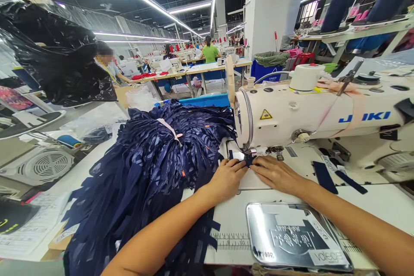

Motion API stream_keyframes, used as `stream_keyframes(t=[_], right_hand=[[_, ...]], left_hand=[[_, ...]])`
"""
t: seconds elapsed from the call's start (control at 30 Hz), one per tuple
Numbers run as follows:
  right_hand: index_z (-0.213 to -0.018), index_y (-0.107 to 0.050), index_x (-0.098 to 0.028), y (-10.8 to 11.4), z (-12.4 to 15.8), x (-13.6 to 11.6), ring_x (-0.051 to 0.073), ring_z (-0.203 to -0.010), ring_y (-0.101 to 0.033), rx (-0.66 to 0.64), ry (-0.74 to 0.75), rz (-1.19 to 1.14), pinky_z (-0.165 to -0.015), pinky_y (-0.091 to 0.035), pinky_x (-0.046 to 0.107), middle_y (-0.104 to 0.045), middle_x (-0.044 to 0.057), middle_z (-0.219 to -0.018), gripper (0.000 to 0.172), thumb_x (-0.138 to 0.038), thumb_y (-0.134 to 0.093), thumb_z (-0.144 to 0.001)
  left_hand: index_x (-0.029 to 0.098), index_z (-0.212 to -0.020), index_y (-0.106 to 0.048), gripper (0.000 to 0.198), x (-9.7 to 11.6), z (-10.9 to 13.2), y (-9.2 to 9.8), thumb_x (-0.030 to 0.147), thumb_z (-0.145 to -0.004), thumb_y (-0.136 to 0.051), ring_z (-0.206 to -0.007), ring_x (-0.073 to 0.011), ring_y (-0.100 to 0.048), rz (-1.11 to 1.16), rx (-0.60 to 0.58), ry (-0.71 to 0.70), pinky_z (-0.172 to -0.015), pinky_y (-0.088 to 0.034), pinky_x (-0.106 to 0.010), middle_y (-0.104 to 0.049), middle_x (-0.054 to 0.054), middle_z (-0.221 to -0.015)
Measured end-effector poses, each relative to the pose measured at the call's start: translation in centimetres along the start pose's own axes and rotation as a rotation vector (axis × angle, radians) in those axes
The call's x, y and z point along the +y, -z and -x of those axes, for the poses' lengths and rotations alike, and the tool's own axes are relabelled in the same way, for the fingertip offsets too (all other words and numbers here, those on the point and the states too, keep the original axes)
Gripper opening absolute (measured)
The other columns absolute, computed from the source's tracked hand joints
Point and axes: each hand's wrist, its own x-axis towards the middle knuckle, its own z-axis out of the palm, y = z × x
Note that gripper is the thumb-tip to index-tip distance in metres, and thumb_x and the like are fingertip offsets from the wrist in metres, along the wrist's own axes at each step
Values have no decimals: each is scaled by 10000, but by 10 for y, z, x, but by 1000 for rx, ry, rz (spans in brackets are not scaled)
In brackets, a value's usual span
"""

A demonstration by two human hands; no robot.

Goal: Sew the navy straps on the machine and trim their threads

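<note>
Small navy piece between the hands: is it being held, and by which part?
The left hand and right hand are at opposite sides of the small navy piece; whether either grips it cannot be told.

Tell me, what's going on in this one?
A person is working at a white sewing machine, with the left hand and right hand close together by the needle area. Their fingertips are at a small piece of navy fabric; how firm the grip is can't be told. A big heap of navy strips lies to the left, a pale band across it. A shiny metal plate lies in front of the machine.
</note>
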Motion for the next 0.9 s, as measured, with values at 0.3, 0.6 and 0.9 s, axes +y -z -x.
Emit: stream_keyframes(t=[0.3, 0.6, 0.9], right_hand=[[-957, -618, -125, 1, -2, -3, 193, -807, -589, -30, -40, 3, -750, -519, 356, -619, 115, -917, 276, -182, -358, -885], [-1063, -622, -115, -5, 1, 0, 242, -860, -624, -57, -128, 39, -703, -544, 395, -636, 140, -1045, 324, -224, -396, -858], [-921, -673, -181, -23, -10, 22, 190, -805, -650, -89, -482, -269, -740, -529, 329, -702, 61, -847, 325, -214, -357, -852]], left_hand=[[113, -1200, -486, 426, 3, -3, 2, 81, -779, -437, -1166, -242, -419, 14, -61, 51, -921, -372, -414, -469, -76, -1316], [156, -1212, -483, 474, -10, -9, 0, 40, -760, -404, -1223, -230, -382, 61, -56, 59, -964, -350, -423, -480, -43, -1309], [145, -1116, -567, 403, -28, -23, -11, 61, -745, -435, -1184, -221, -445, 70, 30, 60, -972, -367, -427, -549, -56, -1234]])
